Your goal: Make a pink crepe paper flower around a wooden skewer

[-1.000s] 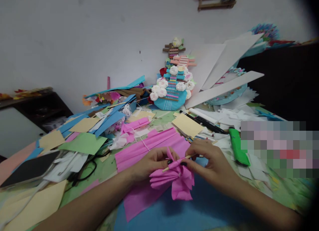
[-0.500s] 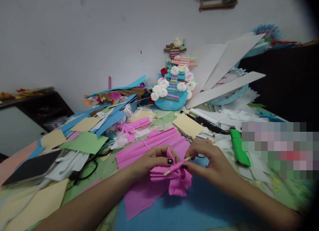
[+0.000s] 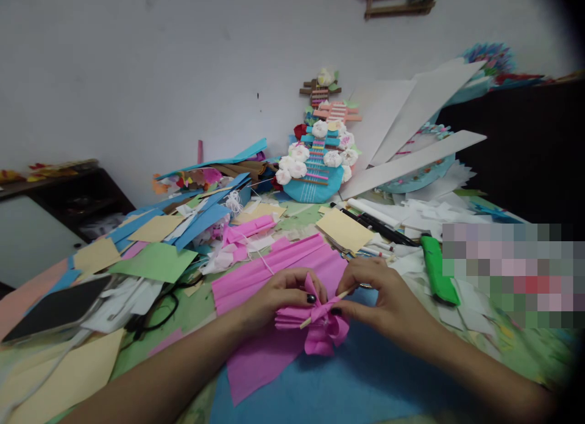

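Observation:
My left hand [image 3: 292, 293] is closed, pinching the folded end of a pink crepe paper strip [image 3: 317, 342] between thumb and fingers. The strip is pleated at its left and loops into petal-like folds below. A thin wooden stick [image 3: 305, 322] runs slantwise through the paper. My right hand [image 3: 368, 293] pinches the stick's upper right end, its thumb against the paper. Under both hands lie a larger pink crepe paper sheet [image 3: 256, 363] and a blue sheet [image 3: 347, 387].
A decorated blue paper instrument [image 3: 315, 189] with white flowers leans on the wall. Around me are yellow cards [image 3: 345, 229], a green pouch [image 3: 437, 272], black pens [image 3: 388, 226], a dark tablet [image 3: 57, 308], black-framed glasses [image 3: 158, 314] and white string [image 3: 234, 201].
The stick and the pink paper have turned slightly between my fingers, and the lower folds have swung a little left. Both hands keep their hold.

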A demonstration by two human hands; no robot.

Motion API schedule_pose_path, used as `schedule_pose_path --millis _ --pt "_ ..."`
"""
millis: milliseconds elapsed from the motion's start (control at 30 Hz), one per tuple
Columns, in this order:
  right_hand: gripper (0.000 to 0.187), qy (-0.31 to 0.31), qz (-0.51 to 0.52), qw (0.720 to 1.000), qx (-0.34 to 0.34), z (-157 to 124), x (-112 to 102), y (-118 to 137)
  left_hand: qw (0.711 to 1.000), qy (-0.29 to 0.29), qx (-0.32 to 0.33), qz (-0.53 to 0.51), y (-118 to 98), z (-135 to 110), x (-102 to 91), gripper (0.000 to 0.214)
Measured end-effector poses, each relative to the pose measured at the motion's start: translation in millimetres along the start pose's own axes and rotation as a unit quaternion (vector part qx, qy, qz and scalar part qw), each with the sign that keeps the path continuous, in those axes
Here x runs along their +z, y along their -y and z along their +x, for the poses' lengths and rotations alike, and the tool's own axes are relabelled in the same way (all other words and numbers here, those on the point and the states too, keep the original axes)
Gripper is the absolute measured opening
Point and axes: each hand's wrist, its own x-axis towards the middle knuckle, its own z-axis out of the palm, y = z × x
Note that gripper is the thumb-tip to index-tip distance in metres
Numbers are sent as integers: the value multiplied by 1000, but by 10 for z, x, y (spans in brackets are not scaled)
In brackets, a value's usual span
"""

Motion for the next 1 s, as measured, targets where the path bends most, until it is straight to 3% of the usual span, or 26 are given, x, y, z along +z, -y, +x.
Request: schedule_pose_path --millis 433,1000 --pt "18 17 -43 999 -11 -5 39 1 998 11 -47 44 -58 -24 37 23" --pt "13 35 -52 998 7 -29 103 26 991 9 -94 97 -88 -30 37 20"
